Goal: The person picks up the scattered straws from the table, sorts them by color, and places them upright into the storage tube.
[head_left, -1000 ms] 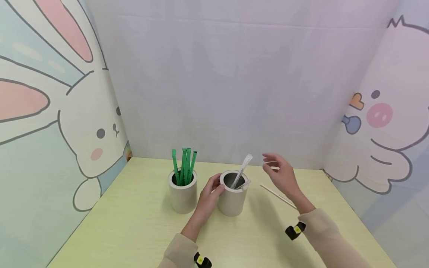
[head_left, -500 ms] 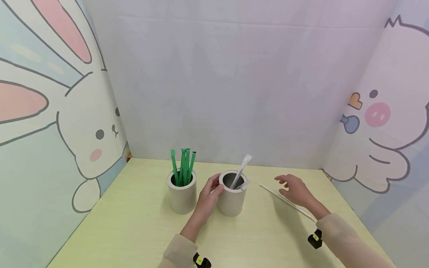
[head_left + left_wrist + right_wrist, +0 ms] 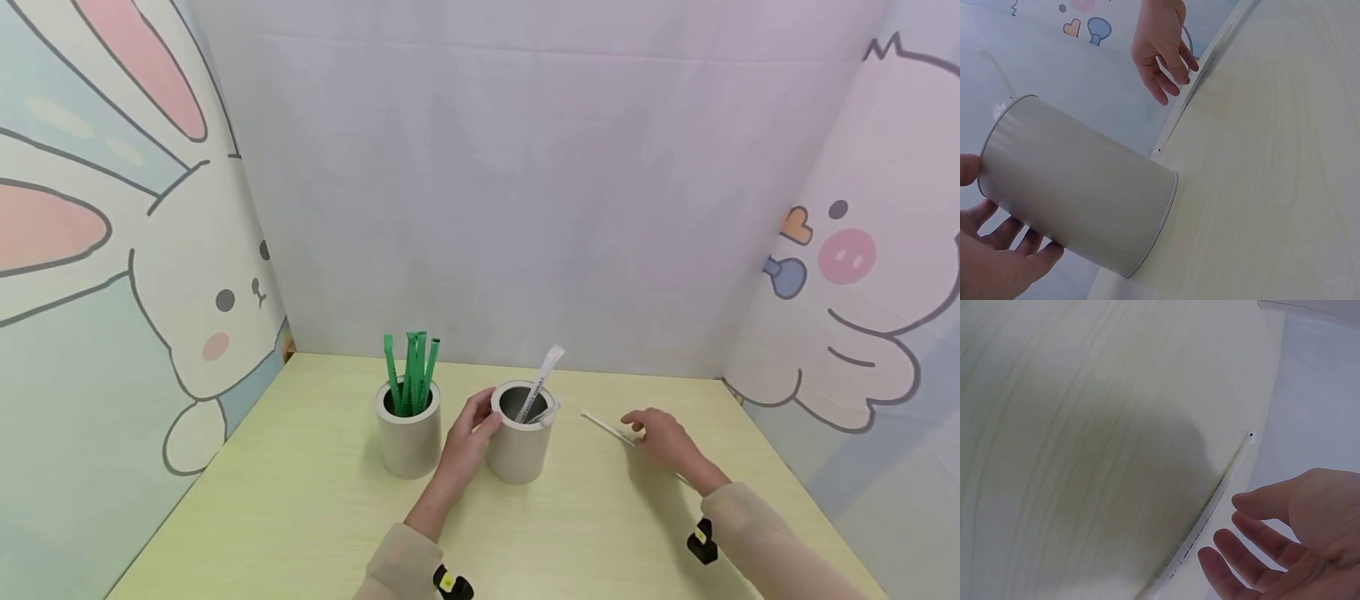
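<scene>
My left hand point(image 3: 467, 437) grips the right-hand grey cup point(image 3: 517, 454) from its left side, thumb near the rim and fingers along the wall in the left wrist view. Two white-wrapped straws point(image 3: 542, 379) lean in that cup; one stands tall, the other barely tops the rim. Another white-wrapped straw point(image 3: 604, 426) lies slantwise on the table. Over its middle hovers my right hand point(image 3: 666, 442), partly hiding it. In the right wrist view the fingers are parted and bent loosely beside the straw point(image 3: 1194, 540), with nothing between them.
Left of the gripped cup stands a second grey cup point(image 3: 408, 446) holding several green-wrapped straws point(image 3: 414, 375). A pale wood-grain table point(image 3: 300, 517) bears everything. Behind it hangs a plain light curtain point(image 3: 510, 208), with cartoon-printed panels on both sides.
My right hand has come down and to the right, from beside the right-hand cup to just over the lying straw. The left hand and both cups have stayed put.
</scene>
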`<state>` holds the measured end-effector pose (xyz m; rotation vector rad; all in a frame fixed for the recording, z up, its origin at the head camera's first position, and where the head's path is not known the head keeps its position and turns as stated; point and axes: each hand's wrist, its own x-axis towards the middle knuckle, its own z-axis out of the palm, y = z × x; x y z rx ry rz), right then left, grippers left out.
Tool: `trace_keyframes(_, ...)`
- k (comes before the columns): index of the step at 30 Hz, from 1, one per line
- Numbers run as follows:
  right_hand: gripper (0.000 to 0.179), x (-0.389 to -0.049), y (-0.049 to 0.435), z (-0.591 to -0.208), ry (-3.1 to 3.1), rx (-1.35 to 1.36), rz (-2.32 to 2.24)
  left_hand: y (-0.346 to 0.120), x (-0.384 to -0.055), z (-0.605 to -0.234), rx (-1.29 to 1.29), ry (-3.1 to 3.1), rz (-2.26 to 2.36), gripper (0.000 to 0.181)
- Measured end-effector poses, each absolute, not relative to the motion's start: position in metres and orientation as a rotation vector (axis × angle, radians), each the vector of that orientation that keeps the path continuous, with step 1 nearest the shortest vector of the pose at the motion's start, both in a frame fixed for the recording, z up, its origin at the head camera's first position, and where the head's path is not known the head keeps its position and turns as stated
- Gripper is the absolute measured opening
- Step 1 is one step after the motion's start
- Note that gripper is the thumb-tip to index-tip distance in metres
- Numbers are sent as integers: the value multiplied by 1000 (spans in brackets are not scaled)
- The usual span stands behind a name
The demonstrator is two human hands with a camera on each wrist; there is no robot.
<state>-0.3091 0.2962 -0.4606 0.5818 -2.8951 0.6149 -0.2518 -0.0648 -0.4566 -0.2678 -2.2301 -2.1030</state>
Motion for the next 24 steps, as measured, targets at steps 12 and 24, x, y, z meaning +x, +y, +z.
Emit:
trace_keyframes(12,42,-313,296,-474,-2991,468,539,-64,-253,-457,-260,-2219,-2116,49)
trace_keyframes(24,41,-312,296,-473,-2894,529,621,-65,-253,-457,-265,-2219,-2111,48)
